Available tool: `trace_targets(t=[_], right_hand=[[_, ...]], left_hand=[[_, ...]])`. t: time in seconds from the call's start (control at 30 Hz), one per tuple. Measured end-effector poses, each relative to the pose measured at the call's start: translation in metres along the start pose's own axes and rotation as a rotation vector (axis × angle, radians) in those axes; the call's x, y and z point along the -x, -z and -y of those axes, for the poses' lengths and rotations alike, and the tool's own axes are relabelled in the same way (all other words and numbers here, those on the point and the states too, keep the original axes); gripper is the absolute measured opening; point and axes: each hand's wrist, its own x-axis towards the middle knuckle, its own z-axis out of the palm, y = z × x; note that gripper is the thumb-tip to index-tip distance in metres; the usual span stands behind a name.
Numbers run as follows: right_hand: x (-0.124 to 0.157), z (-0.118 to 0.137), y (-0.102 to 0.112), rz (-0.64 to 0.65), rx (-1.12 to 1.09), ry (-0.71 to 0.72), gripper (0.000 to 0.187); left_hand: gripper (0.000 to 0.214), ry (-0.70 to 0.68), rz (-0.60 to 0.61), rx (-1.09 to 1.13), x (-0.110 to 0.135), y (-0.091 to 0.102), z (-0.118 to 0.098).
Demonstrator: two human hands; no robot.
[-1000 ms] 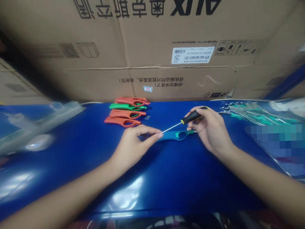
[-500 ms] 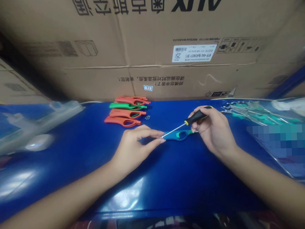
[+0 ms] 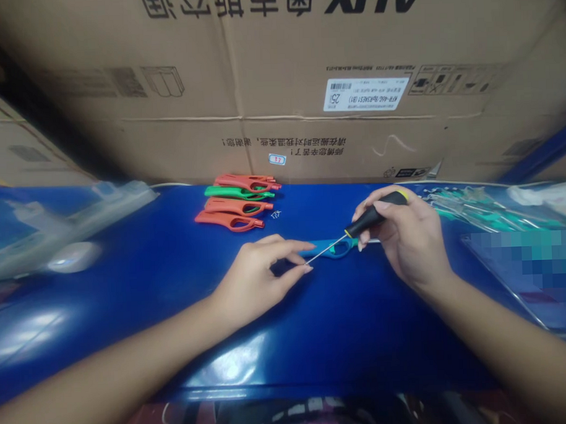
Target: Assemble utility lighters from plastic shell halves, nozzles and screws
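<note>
My right hand (image 3: pixel 407 241) is closed around the black and yellow handle of a screwdriver (image 3: pixel 373 216). Its thin shaft slants down to the left, and its tip reaches the thumb and a finger of my left hand (image 3: pixel 261 268). Those fingers are pinched at the tip; anything small between them is hidden. The left index finger extends over the near end of a blue lighter (image 3: pixel 319 249) lying on the table. This lighter has a green trigger, and its metal rod runs under my right hand.
Several orange lighter casings (image 3: pixel 230 220) and a green one (image 3: pixel 221 192) lie at the back, with small screws (image 3: pixel 275 215) beside them. Metal rods with green parts (image 3: pixel 478 205) are heaped at the right. A large cardboard box (image 3: pixel 278 64) stands behind the blue table (image 3: pixel 334 334).
The screwdriver tip and my left thumb have shifted slightly towards me, off the blue lighter's face. My right hand has moved a little right, and the left thumb and index finger are wider apart.
</note>
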Motion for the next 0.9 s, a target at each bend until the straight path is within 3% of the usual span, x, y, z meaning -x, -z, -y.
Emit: trace_targets(t=[0.13, 0.27, 0.53, 0.73, 0.9], right_hand=[[0.003, 0.006, -0.002, 0.127, 0.039, 0.029, 0.019], [0.009, 0.010, -0.008, 0.145, 0.059, 0.083, 0.044], [0.018, 0.006, -0.005, 0.375, 0.099, 0.111, 0.055], [0.020, 0.006, -0.004, 0.379, 0.200, 0.222, 0.057], [0.017, 0.006, -0.006, 0.248, 0.295, 0.351, 0.058]], left_hand=[[0.024, 0.027, 0.035, 0.025, 0.000, -0.003, 0.002], [0.025, 0.055, 0.090, 0.059, 0.000, -0.007, 0.003], [0.023, 0.081, 0.131, 0.109, 0.002, -0.011, 0.007], [0.024, 0.019, 0.151, 0.125, 0.003, -0.013, 0.008], [0.062, -0.034, 0.139, -0.065, -0.002, -0.003, 0.012]])
